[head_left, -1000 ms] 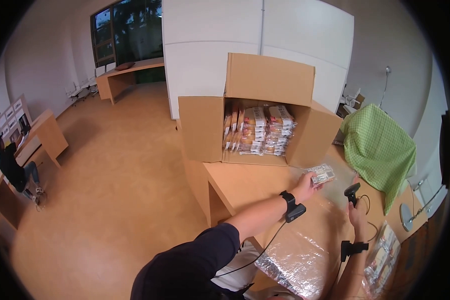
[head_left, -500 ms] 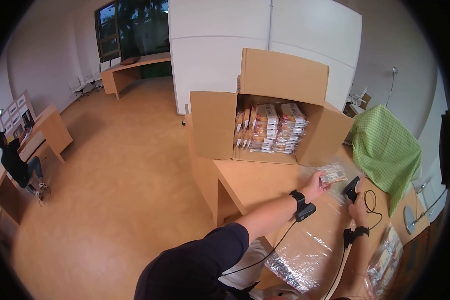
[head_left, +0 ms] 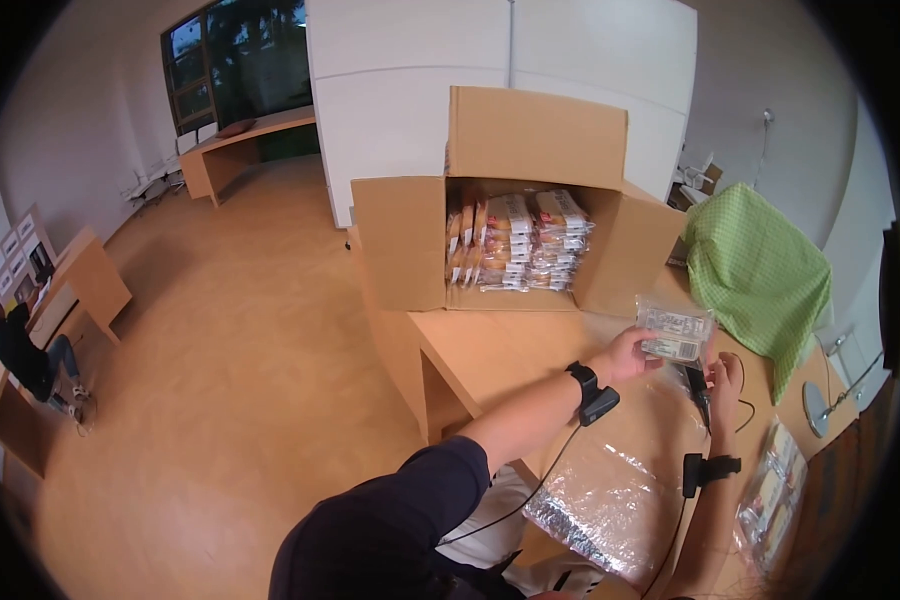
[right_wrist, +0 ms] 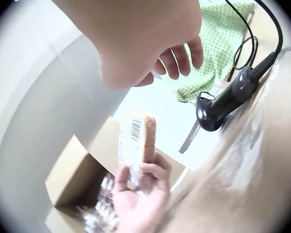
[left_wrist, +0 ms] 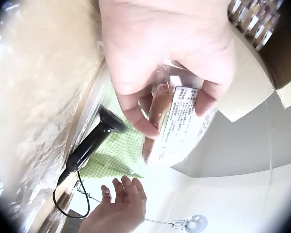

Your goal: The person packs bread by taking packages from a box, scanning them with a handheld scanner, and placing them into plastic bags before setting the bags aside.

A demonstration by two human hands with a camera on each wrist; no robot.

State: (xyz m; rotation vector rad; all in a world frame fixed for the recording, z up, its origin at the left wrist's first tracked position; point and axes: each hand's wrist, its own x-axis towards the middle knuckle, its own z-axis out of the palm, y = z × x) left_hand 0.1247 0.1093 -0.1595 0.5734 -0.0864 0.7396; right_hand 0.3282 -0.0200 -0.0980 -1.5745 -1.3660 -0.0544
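My left hand pinches a clear-wrapped pack of bread by its end, thumb on one face and fingers on the other. White printed labels show on the pack, and a barcode is visible in the right wrist view. A black handheld barcode scanner lies on the plastic-covered table, its cord looping off the handle. My right hand hangs near the scanner with loosely bent fingers and nothing in them. In the right wrist view a gap shows between those fingers and the scanner.
An opened cardboard box on its side holds stacked bread packs. Clear plastic sheeting covers the table's front. More wrapped packs lie at right, near a green checked cloth and a lamp base. Another person sits far left.
My right hand held the scanner upright earlier; it has lowered it to the table and let go. My left hand has raised the bread pack and tilted its labelled face toward the head camera.
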